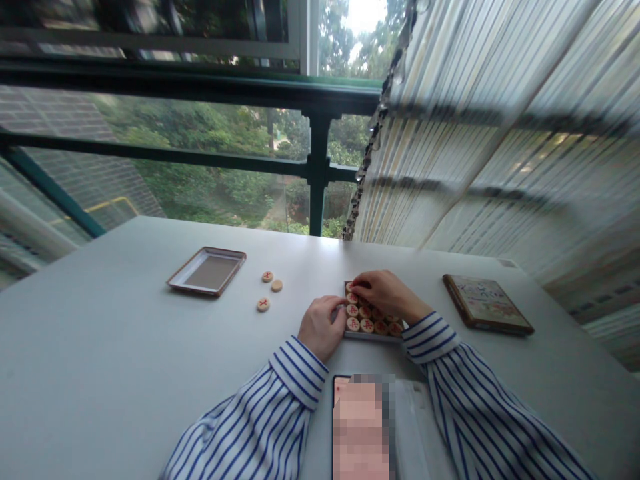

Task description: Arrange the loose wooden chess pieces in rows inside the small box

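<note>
A shallow box [373, 336] holds several round wooden Chinese chess pieces [367, 326] with red characters, set in rows. My left hand [323, 327] is at the box's left side, fingers bent and gripping its edge. Over the top of the box reaches my right hand [385, 293]. Its thumb and fingers pinch a chess piece [350, 287] at the upper left corner, and the hand hides part of the upper rows. To the left, three loose pieces lie on the table: two with red marks [263, 304] and a plain-faced one [277, 285].
An open, shallow lid or tray [207, 272] lies at the left of the white table [125, 333]. A closed decorated box [487, 303] rests at the right. Nearest me is a phone [363, 427], its screen blurred out. Behind stand a window railing [317, 153] and a striped curtain [450, 133].
</note>
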